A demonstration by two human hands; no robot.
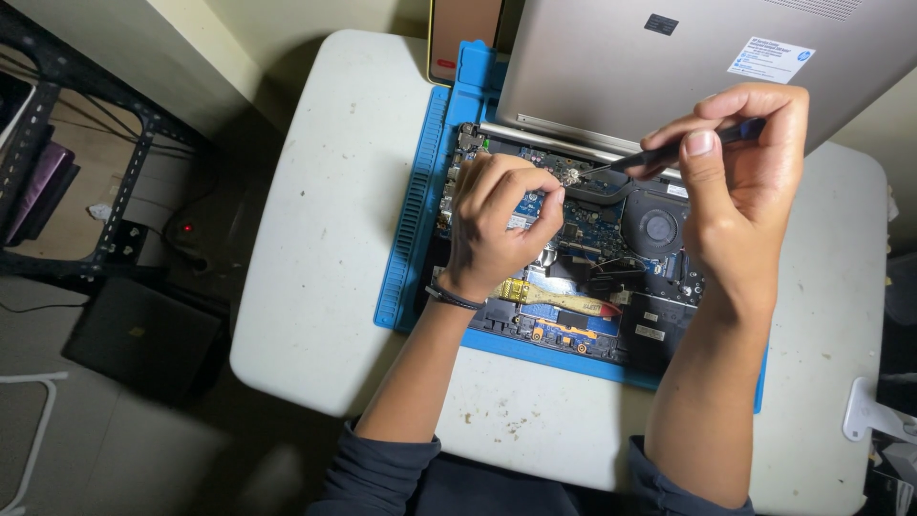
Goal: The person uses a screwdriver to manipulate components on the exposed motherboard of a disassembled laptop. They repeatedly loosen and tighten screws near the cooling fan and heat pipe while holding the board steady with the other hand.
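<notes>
An opened laptop lies on a blue work mat, its circuit board and round fan exposed. Its silver lid stands tilted up at the back. My right hand grips a dark slim screwdriver whose tip points left onto a spot on the board near the hinge. My left hand rests curled on the board, its fingertips pinched close to that same spot; whether they hold something small I cannot make out. A dark band circles my left wrist.
The mat sits on a white rounded table. A yellow-handled brush lies across the laptop's lower part. A tan flat object stands behind the mat. A black metal shelf is at far left, a dark box on the floor.
</notes>
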